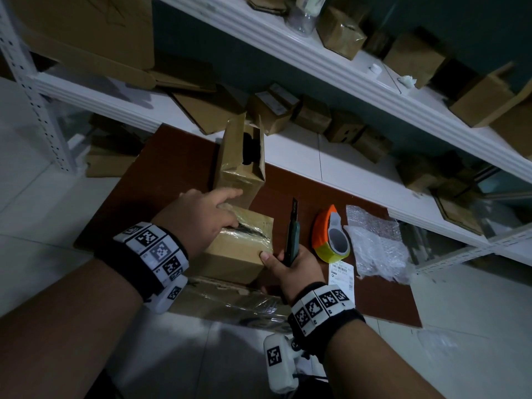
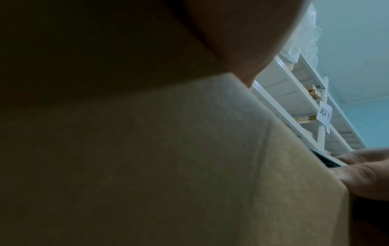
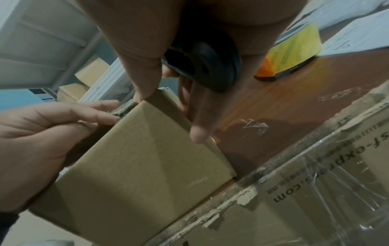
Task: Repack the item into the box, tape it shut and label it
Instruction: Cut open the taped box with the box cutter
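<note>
A small cardboard box [image 1: 239, 251], with clear tape across its top, stands on a brown board [image 1: 374, 298]. My left hand [image 1: 210, 211] lies over its top with the fingers fairly straight, their tips at the far edge [image 3: 105, 109]. My right hand [image 1: 290, 269] grips a green and black utility knife [image 1: 292, 240], blade pointing away, while its thumb presses the box's near right corner. Behind stands an open box [image 1: 239, 162] with a dark item [image 1: 247, 148] inside. An orange tape dispenser [image 1: 331, 234] and a printed label [image 1: 341, 272] lie to the right.
Bubble wrap [image 1: 374, 243] lies right of the dispenser. A large flattened taped carton [image 1: 230, 303] lies under the small box's near side. White shelves [image 1: 316, 67] with several cardboard boxes run along the back and the right.
</note>
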Action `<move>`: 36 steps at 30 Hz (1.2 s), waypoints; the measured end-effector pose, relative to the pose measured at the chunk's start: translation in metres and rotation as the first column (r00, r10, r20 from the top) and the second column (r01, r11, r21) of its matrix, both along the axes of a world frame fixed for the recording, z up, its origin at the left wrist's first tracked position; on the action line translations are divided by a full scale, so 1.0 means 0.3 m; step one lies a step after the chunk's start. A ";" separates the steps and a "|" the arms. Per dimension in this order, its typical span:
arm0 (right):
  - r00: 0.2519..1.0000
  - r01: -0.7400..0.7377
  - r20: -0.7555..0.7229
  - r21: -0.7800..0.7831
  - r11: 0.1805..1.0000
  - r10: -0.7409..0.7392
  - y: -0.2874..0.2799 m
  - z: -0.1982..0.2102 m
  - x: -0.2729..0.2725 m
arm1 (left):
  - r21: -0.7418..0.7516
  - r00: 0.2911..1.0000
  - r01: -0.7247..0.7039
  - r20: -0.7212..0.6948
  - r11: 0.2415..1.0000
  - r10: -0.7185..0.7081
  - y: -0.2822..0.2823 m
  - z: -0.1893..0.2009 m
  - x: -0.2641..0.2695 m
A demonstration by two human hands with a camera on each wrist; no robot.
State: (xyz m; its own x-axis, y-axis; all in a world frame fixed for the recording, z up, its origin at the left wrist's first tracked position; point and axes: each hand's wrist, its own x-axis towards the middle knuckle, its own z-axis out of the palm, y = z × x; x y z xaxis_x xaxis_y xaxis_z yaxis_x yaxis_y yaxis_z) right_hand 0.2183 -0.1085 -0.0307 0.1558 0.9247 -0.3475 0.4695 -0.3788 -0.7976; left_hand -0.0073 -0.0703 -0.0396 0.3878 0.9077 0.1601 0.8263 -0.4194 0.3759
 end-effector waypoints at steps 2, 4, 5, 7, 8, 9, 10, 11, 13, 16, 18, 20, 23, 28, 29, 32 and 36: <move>1.000 0.008 0.007 -0.002 1.000 -0.008 -0.002 0.001 -0.001 | 0.029 0.998 0.012 0.055 1.000 -0.014 0.000 -0.009 -0.003; 1.000 0.010 0.015 -0.004 1.000 -0.010 -0.001 -0.001 -0.001 | 0.086 0.995 0.026 0.098 0.996 -0.034 -0.001 -0.020 -0.003; 1.000 0.014 0.010 -0.004 1.000 -0.014 0.001 -0.005 0.001 | 0.107 0.992 0.037 0.117 0.994 -0.049 -0.002 -0.026 -0.003; 0.998 -0.026 0.060 0.019 0.999 0.025 0.001 0.001 0.003 | 0.098 0.988 0.040 0.147 0.994 -0.054 -0.002 -0.030 -0.003; 0.989 -0.066 0.137 0.041 0.997 0.060 0.003 0.003 0.006 | 0.093 0.986 0.037 0.157 0.995 -0.051 -0.001 -0.030 -0.003; 0.974 -0.103 0.209 0.062 0.993 0.088 0.005 0.006 0.009 | 0.100 0.985 0.034 0.164 0.994 -0.050 0.001 -0.033 -0.004; 0.958 -0.132 0.264 0.069 0.989 0.109 0.005 0.011 0.010 | 0.101 0.984 0.031 0.169 0.994 -0.048 0.002 -0.033 -0.005; 0.945 -0.157 0.302 0.074 0.985 0.128 0.005 0.013 0.013 | 0.103 0.983 0.027 0.176 0.994 -0.045 0.005 -0.035 -0.005; 0.900 -0.217 0.402 0.079 0.973 0.168 -0.007 0.024 0.022 | 0.106 0.980 0.008 0.197 0.994 -0.029 0.009 -0.038 -0.005; 0.800 -0.350 0.551 0.106 0.931 0.238 -0.045 0.046 0.057 | 0.096 0.975 -0.008 0.221 0.995 -0.013 0.015 -0.045 -0.004; 0.710 -0.434 0.633 0.051 0.899 0.307 -0.064 0.059 0.081 | 0.099 0.973 -0.013 0.230 0.995 -0.010 0.019 -0.050 -0.003; 0.615 -0.479 0.704 -0.024 0.877 0.355 -0.064 0.071 0.093 | 0.095 0.971 -0.028 0.241 0.995 0.005 0.020 -0.049 0.000; 0.517 -0.512 0.768 -0.076 0.856 0.377 -0.049 0.102 0.071 | 0.088 0.971 -0.047 0.238 0.995 0.025 0.020 -0.046 0.006; 0.435 -0.514 0.813 -0.129 0.848 0.387 -0.019 0.150 0.008 | 0.102 0.969 -0.070 0.243 0.992 0.043 0.020 -0.046 0.005; 0.434 -0.508 0.810 -0.142 0.850 0.395 -0.011 0.154 0.000 | 0.106 0.968 -0.069 0.246 0.992 0.042 0.020 -0.048 0.004; 0.438 -0.504 0.799 -0.161 0.848 0.412 0.002 0.155 -0.015 | 0.109 0.966 -0.066 0.255 0.992 0.036 0.020 -0.051 0.006; 0.409 -0.483 0.816 -0.186 0.855 0.409 0.009 0.162 -0.019 | 0.098 0.968 -0.066 0.249 0.993 0.040 0.025 -0.056 0.004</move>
State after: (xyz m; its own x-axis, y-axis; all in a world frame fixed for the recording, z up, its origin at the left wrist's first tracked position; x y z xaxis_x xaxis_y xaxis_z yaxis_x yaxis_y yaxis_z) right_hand 0.2124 -0.1058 0.0180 -0.1142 0.9652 -0.2353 0.9924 0.1216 0.0175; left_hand -0.0062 -0.0628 -0.0565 0.2761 0.8992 0.3395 0.7360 -0.4250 0.5269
